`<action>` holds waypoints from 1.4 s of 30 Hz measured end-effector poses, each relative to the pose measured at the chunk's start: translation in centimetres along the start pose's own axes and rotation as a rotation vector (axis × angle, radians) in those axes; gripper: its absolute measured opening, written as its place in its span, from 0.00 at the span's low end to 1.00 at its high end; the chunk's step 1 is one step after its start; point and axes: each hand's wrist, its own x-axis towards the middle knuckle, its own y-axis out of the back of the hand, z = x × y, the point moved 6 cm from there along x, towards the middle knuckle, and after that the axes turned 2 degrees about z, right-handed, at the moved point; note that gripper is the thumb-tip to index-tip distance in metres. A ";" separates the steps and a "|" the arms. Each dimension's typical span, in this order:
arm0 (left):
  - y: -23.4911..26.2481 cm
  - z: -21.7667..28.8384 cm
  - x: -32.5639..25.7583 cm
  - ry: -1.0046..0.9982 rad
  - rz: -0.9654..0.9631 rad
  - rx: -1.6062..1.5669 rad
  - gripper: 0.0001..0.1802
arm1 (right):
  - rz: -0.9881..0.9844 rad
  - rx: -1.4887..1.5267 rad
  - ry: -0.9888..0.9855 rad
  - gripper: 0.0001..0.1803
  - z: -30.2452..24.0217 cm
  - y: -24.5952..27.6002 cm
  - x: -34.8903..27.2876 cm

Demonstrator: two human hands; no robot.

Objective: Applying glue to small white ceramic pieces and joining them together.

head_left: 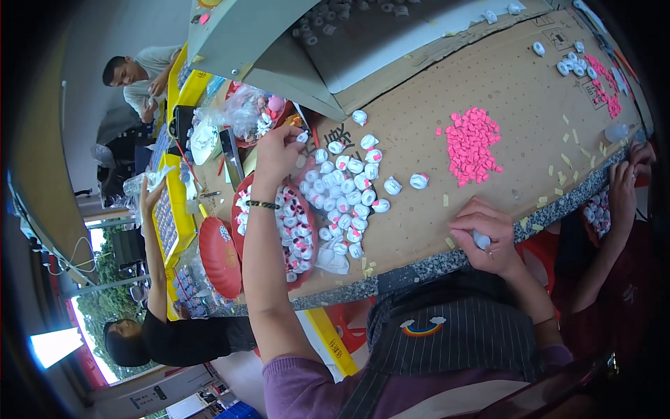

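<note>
My left hand reaches over the far left of the worktable, its fingertips pinched on a small white plastic piece. Just right of it spreads a heap of similar white pieces, several with pink bits on them. Under my left forearm sits a red tray holding white, pink and dark pieces. Close to the table's front edge, my right hand is closed around a small translucent squeeze bottle with what looks like a thin tip. Beyond that hand lies a pile of tiny bright pink pieces.
Brown cardboard covers the table, with yellowish strips scattered along its stone edge. A grey housing stands at the back. A red scalloped plate and yellow crates lie left. A co-worker's hands are at the right; two other people are at the left.
</note>
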 end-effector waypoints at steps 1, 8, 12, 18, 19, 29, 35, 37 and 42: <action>0.2 -0.4 -0.1 0.001 0.001 0.003 0.12 | -0.004 0.002 -0.002 0.06 0.0 0.0 0.0; 0.5 -1.6 -1.2 0.120 -0.147 -0.630 0.13 | -0.005 -0.005 0.007 0.05 0.0 -0.1 0.0; 0.4 -1.9 -1.7 0.158 -0.211 -0.860 0.14 | -0.008 0.000 0.005 0.06 0.1 -0.1 -0.1; 0.3 -1.9 -2.2 0.161 -0.296 -1.216 0.13 | -0.015 0.000 0.009 0.06 0.0 -0.2 0.0; 0.4 -1.6 -2.3 0.157 -0.296 -1.218 0.13 | -0.009 0.005 0.004 0.06 0.0 -0.2 -0.1; 0.0 3.5 -5.1 0.023 -0.439 -1.601 0.18 | 0.000 -0.009 0.017 0.06 0.0 -0.2 -0.1; -1.0 6.3 -6.3 -0.027 -0.517 -1.755 0.16 | 0.010 -0.016 0.022 0.05 -0.3 -0.1 -0.1; -1.4 6.2 -6.3 0.016 -0.540 -1.826 0.18 | 0.007 -0.006 0.013 0.05 -0.2 -0.1 -0.1; -1.4 6.5 -6.6 0.051 -0.390 -1.747 0.18 | 0.003 -0.004 0.015 0.05 -0.2 -0.2 -0.2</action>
